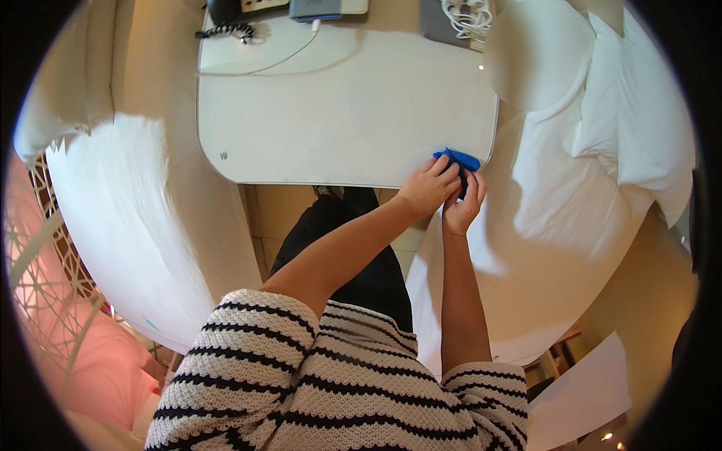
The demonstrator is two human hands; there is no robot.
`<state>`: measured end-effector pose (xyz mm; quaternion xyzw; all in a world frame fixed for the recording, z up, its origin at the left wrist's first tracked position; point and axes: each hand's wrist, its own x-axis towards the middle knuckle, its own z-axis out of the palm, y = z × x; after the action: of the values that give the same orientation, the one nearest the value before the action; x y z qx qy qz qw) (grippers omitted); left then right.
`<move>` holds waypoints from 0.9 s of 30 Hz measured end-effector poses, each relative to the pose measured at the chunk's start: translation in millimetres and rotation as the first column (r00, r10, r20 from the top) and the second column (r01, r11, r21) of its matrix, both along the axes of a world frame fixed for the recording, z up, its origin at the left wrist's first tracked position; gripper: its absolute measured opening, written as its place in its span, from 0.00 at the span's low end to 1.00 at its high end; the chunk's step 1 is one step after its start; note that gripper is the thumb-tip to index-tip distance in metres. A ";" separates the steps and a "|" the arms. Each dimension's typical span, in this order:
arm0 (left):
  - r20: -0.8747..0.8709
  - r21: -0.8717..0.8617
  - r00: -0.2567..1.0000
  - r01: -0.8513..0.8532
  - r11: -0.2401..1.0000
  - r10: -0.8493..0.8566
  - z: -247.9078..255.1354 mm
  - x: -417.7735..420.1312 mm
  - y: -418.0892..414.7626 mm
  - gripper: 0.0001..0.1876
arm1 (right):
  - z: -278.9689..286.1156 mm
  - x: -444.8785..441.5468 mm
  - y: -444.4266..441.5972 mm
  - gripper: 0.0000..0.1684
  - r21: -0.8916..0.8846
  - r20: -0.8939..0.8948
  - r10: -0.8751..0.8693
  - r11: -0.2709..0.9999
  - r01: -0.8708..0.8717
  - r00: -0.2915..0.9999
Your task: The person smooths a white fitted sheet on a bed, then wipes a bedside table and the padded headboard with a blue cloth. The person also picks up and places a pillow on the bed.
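Observation:
A small blue cloth-like item (463, 159), with a darker part below it, lies at the near right corner of the white table (338, 124). The fingers of my left hand (431, 189) rest over its left part, bent onto the tabletop. Just to the right, at the table's edge, my right hand (465, 206) has its fingers and thumb around the dark lower part. The two hands touch or nearly touch. Whether the dark part is the same piece as the blue one, I cannot tell.
Toward the table's far side lie a grey and white device or case (327, 8) with a white cable plugged in, a black coiled cord (228, 31) and bundled white cables (468, 20) on a grey item. White-covered furniture (541, 225) flanks the table; a white round object (538, 53) stands at right.

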<state>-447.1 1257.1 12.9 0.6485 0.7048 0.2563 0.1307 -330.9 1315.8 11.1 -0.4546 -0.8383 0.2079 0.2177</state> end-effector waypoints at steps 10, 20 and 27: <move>0.046 -0.047 0.934 -0.352 0.935 0.354 12.8 -69.0 -131.7 0.18 | 3.8 -83.5 -90.5 0.22 -0.100 0.003 0.375 0.922 -0.373 0.927; -0.049 0.000 0.699 -0.714 0.700 0.713 20.1 -165.1 -277.9 0.24 | -3.0 -235.2 -211.5 0.20 -0.051 -0.095 0.736 0.669 -0.742 0.670; 0.094 0.057 0.355 -0.934 0.351 0.930 -3.1 -195.2 -300.3 0.26 | -4.6 -304.0 -237.1 0.21 0.022 -0.075 0.876 0.478 -0.878 0.476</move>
<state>-642.4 956.8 9.8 0.1339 0.9312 0.3346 -0.0549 -634.9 1078.6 6.5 0.0432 -0.9418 0.3153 0.1081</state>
